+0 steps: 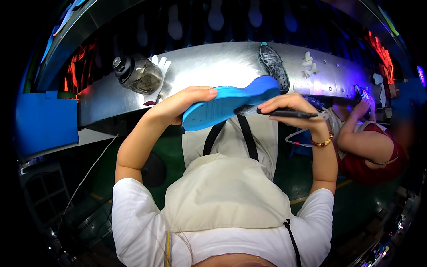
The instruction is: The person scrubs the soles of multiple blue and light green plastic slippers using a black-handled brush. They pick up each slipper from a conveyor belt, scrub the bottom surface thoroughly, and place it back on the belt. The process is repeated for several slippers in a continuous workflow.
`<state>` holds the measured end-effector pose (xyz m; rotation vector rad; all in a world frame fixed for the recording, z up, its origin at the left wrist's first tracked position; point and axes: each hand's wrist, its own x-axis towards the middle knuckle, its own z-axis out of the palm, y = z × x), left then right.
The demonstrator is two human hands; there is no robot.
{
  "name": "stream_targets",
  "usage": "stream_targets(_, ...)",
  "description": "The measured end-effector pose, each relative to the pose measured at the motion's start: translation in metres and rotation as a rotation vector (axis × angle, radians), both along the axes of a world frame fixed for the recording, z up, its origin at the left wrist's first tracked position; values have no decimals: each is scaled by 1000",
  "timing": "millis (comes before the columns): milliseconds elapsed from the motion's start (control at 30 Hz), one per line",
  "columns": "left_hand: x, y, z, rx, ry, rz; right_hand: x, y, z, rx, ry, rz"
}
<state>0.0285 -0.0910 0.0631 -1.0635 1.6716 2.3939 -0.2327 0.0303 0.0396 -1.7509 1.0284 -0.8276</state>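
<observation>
A bright blue shoe sole (213, 110) is held up before me, tilted on its side. My left hand (187, 103) grips its left end, thumb along the upper edge. In my right hand (297, 110) is a brush with a black handle (284, 114); its dark bristles (243, 109) lie against the sole's face toward me. Beyond the sole, on the metal bench, lies a dark patterned sole (273, 62) with a teal tip.
On the curved metal bench (204, 58) stand a clear jug with a dark lid (138, 75) and a white glove (161, 73) beside it. Small white pieces (308, 64) lie farther right. A co-worker in red (369, 147) sits at my right. A blue panel (46, 120) is at left.
</observation>
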Motion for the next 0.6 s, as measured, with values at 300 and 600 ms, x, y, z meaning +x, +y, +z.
stream_targets(300, -7, 2, -38, 346, 288, 225, 35, 11, 17, 225, -517, -289)
stream_targets(600, -28, 7, -47, 505, 508, 346, 39, -6, -16, 73, -368, -532)
